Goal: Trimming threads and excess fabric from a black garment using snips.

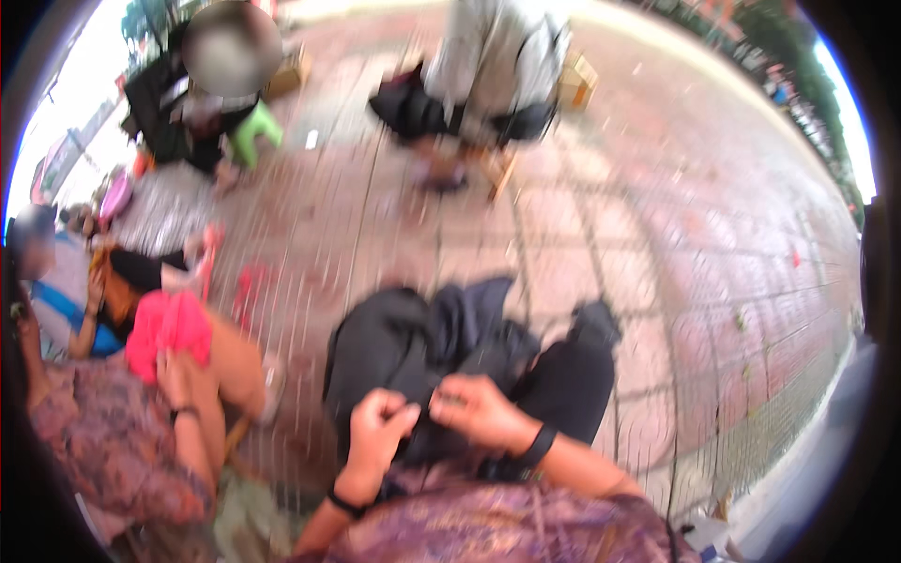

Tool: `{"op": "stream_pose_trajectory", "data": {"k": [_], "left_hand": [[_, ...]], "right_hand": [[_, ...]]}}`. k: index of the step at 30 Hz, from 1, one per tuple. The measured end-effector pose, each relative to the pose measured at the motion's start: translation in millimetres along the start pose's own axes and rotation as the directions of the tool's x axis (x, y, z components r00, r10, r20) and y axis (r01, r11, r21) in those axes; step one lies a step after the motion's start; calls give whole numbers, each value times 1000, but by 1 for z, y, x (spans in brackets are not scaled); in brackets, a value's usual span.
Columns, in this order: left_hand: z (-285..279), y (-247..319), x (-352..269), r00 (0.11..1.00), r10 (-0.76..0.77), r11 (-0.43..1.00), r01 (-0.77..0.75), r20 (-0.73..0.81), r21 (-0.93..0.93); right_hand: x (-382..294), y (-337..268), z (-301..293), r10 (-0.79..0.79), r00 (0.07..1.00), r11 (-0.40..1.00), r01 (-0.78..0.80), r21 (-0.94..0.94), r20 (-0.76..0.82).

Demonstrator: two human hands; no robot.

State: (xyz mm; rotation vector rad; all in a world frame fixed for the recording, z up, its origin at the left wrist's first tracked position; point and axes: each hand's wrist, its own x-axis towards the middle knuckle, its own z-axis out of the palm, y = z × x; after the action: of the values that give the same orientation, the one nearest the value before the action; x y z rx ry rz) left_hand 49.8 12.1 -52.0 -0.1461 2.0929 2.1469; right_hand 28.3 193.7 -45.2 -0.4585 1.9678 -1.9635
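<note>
A dark grey and black garment (383, 331) lies bunched over my lap. Both of my hands meet above it, close together but apart at the fingertips. My left hand (380, 426) is curled, with thumb and forefinger pinched at the dark cloth. From the right, my right hand (482, 412) pinches the same cloth with its fingertips. Anything thin between the fingers is too blurred and small to make out. Black bands circle both wrists.
At my left sits a person (120, 436) holding bright pink cloth (169, 331). Further people sit ahead, near a green stool (255, 134) and a wooden stool (503, 172). Cardboard boxes (577, 81) stand behind them on the paved ground (479, 239).
</note>
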Motion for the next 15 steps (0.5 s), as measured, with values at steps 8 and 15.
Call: {"op": "stream_pose_trajectory", "data": {"k": [8, 15], "left_hand": [[1, -9, -13, 961, -265, 716, 247, 74, -653], [-5, 10, -13, 987, 115, 980, -94, 114, -176]], "right_hand": [[0, -11, 20, 9, 1000, 994, -10, 105, 6], [8, -11, 22, -13, 1000, 999, 12, -50, -13]]}}
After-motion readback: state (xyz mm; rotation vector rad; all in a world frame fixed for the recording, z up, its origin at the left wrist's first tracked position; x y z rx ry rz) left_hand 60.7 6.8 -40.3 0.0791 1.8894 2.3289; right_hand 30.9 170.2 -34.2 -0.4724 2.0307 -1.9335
